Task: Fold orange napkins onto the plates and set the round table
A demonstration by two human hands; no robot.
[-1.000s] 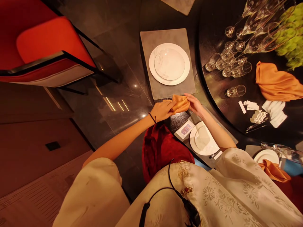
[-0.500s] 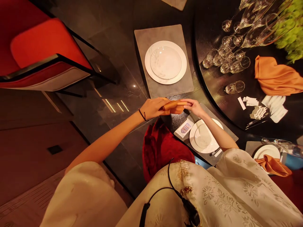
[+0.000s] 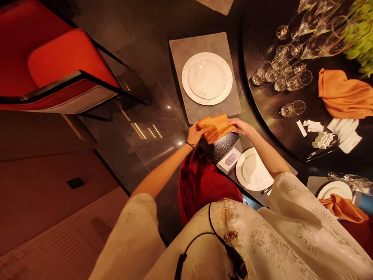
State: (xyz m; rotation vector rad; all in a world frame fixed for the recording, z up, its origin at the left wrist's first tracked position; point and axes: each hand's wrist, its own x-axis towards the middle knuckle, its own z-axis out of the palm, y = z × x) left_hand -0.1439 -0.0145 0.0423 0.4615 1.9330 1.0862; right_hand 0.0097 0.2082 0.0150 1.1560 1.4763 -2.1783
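Both my hands grip a folded orange napkin (image 3: pixel 215 126) over the edge of the dark table, between two place settings. My left hand (image 3: pixel 194 135) pinches its left end, fingers closed. My right hand (image 3: pixel 239 125) clasps its right end, fingers closed. Just beyond the napkin lies a grey placemat (image 3: pixel 186 50) with two stacked white plates (image 3: pixel 207 79). Below my right forearm a second white plate (image 3: pixel 253 171) rests on another mat, with a small printed card (image 3: pixel 230 160) beside it.
A red chair (image 3: pixel 61 66) stands at the left. Several glasses (image 3: pixel 287 74) crowd the round black turntable, with a loose orange napkin (image 3: pixel 342 94), white paper slips (image 3: pixel 335 134) and green flowers (image 3: pixel 363 42). Another plate with an orange napkin (image 3: pixel 339 204) sits at the lower right. Red cloth (image 3: pixel 201 182) hangs below the table edge.
The napkin, a narrow roll half a second ago, now looks wider and flatter. My hands have lifted it closer to the far placemat, and my left hand has turned under its left end.
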